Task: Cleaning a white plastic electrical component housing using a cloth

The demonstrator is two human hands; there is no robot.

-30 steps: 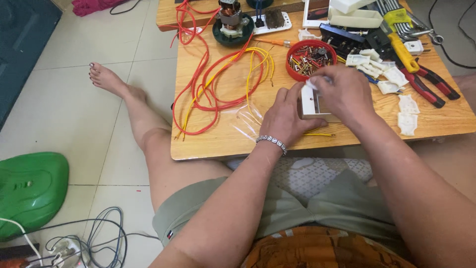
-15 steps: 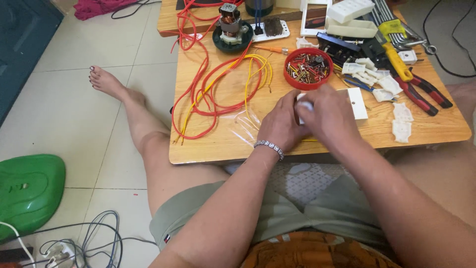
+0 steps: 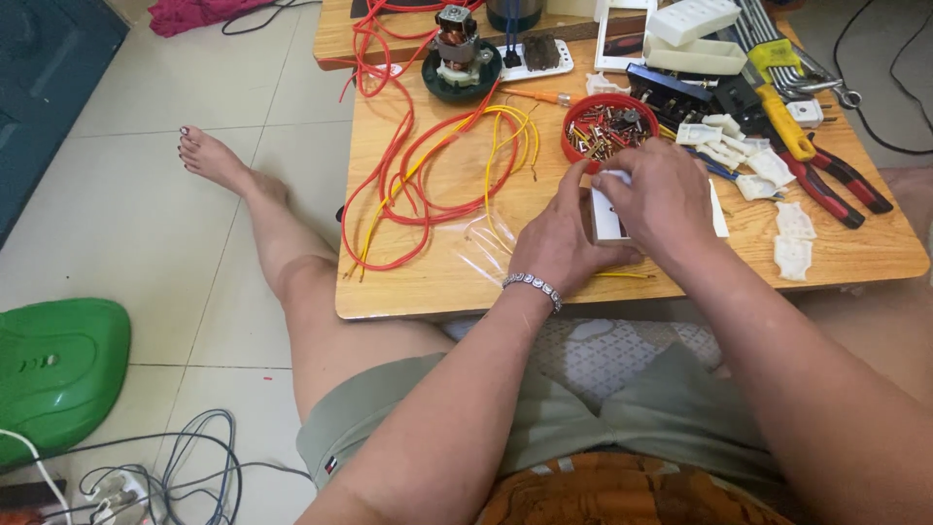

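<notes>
The right hand (image 3: 661, 199) is covering most of a white switch plate (image 3: 607, 216), its fingers closing on the plate; the left hand (image 3: 564, 238) is pinching its edge. A red bowl (image 3: 610, 124) of screws is sitting at twelve o'clock, pliers (image 3: 836, 180) at three.

Your right hand (image 3: 661, 199) covers most of the white plate (image 3: 604, 216); your grip on it stays hidden. The red bowl's (image 3: 583, 156) bits are too small to tell.
</notes>
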